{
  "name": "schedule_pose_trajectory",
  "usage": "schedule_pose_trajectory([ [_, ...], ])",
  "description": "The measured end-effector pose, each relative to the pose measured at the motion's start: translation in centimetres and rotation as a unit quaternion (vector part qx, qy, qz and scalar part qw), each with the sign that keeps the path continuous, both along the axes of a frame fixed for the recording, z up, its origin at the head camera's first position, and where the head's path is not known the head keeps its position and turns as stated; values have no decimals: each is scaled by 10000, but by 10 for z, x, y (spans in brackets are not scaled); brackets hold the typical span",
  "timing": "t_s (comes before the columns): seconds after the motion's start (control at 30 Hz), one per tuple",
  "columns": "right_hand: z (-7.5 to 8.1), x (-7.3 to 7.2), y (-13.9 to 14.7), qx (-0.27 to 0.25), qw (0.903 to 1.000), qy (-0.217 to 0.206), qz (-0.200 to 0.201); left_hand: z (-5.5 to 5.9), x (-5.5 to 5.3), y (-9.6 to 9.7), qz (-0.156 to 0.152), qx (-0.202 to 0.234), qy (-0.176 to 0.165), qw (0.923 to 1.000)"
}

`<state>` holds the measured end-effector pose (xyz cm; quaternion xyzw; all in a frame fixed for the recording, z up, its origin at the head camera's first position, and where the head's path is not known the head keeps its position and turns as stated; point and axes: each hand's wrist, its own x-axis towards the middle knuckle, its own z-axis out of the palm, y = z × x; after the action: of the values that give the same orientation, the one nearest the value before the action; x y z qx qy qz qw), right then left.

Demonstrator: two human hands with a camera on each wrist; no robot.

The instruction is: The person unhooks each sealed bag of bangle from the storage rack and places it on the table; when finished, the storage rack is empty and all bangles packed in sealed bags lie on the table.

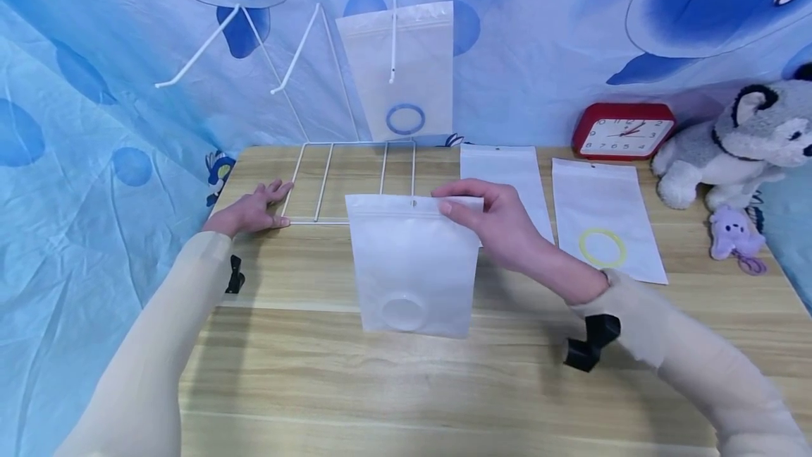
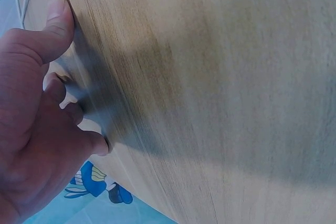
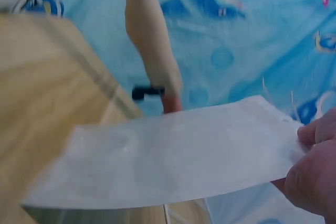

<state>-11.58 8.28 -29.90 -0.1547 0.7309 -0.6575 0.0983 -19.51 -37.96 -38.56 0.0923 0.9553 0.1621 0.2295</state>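
My right hand (image 1: 507, 221) pinches the top edge of a white zip bag (image 1: 412, 252) between thumb and fingers, near its right corner. The bag hangs upright above the table, with a pale ring (image 1: 404, 312) showing low in it and a small hole at its top. In the right wrist view the same bag (image 3: 178, 156) stretches away from the fingers. At the left, my left hand (image 1: 254, 210) rests on the table with spread fingers, touching the base of a white wire rack (image 1: 325, 182). The thumb (image 2: 56, 17) lies against the wire in the left wrist view.
Another zip bag (image 1: 361, 55) with a blue ring hangs on the rack's right hook; two hooks further left are bare. Two white bags lie at right, one (image 1: 593, 203) with a yellow ring. Behind stand a red clock (image 1: 624, 131), a plush dog (image 1: 729, 139) and a purple toy (image 1: 732, 231).
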Motion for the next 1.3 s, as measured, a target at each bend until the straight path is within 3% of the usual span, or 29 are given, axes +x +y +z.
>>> schedule_pose_trajectory([
  [0.27,-39,-36,-7,-55,9998,122,168,-1,-1,0,-57,-119,55,9999],
  [0.63,-86,-52,-23,284,9988,82,397,-1,0,1,-8,-104,18,9999],
  [1.13,-106,-61,-17,725,9933,154,885,-1,0,2,-38,-87,28,10000],
  [1.3,-109,-64,-15,1022,9870,485,1138,-1,0,1,-26,-58,25,10000],
])
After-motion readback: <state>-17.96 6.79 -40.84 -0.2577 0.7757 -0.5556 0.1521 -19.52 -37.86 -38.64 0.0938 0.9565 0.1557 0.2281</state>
